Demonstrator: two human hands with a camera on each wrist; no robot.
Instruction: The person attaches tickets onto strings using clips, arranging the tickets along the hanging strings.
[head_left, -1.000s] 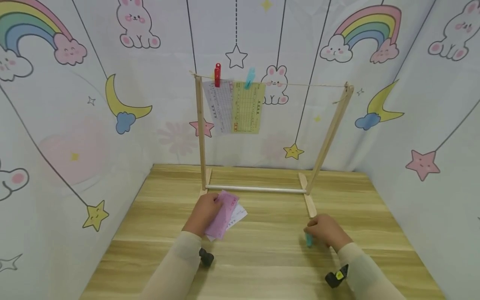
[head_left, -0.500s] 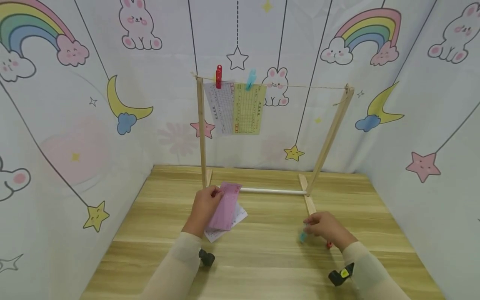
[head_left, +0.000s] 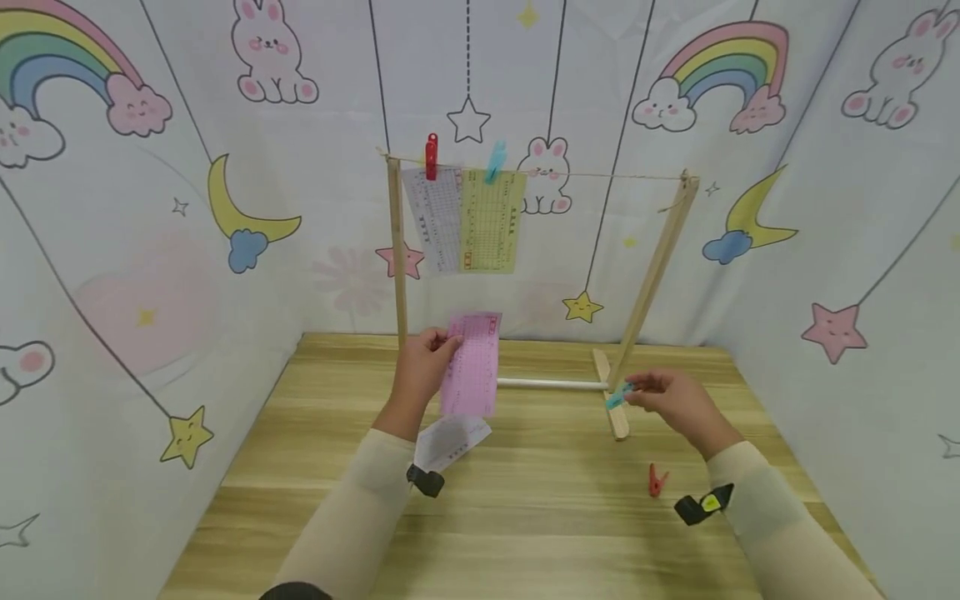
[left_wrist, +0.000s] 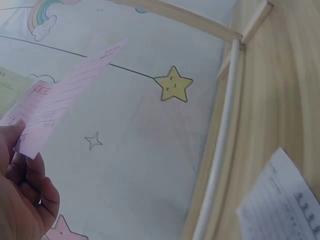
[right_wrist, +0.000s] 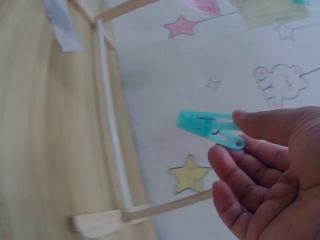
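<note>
My left hand (head_left: 422, 367) pinches a pink printed slip (head_left: 472, 367) by its left edge, holding it upright above the table. Below it, a white printed slip (head_left: 453, 442) lies on the wood, also visible in the left wrist view. My right hand (head_left: 686, 404) holds a turquoise clothespin (right_wrist: 210, 127) between thumb and fingers, near the right post of the rack. On the string (head_left: 592, 175) hang a white slip (head_left: 435, 221) under a red clothespin (head_left: 431, 157) and a yellow slip (head_left: 493, 223) under another turquoise clothespin (head_left: 495, 162). The two hanging slips overlap slightly.
A wooden rack, with a left post (head_left: 397, 250), a right post (head_left: 652, 283) and a white crossbar (head_left: 551, 383), stands at the back of the table (head_left: 540, 525). A loose red clothespin (head_left: 656, 482) lies at the right. Patterned cloth walls (head_left: 330, 167) surround the table.
My left hand has lifted the pink slip off the white one and raised it toward the string. My right hand has picked up the turquoise clothespin and risen, uncovering the loose red one.
</note>
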